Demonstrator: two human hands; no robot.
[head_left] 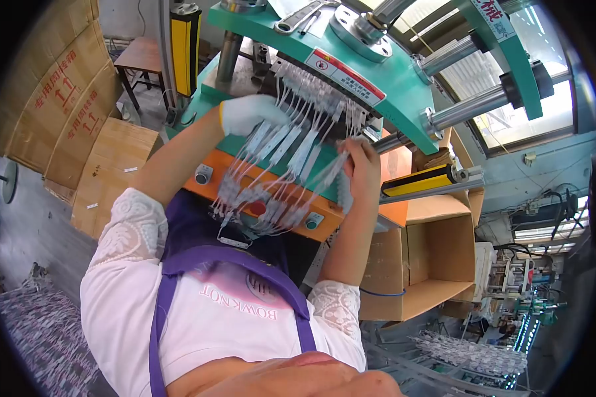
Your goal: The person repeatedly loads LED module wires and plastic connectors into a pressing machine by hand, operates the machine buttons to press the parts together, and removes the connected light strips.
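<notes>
My left hand [250,114], in a white glove, reaches over the left side of a bundle of white strips with wires [281,145]. Its fingertips are hard to make out among the wires. Bare, with bent fingers, my right hand [363,161] closes at the right edge of the same bundle, around wires or strips there. The bundle runs from under the green press plate [291,43] down across the orange control panel [212,173]. Its lower end hangs in a tangle over the red button [257,208].
Yellow-black guards stand left [186,53] and right [420,182] of the press. A wrench [298,18] lies on its top plate. An open cardboard box [437,258] is at the right, flattened cardboard [59,99] at the left. Piled strips [43,331] lie at lower left.
</notes>
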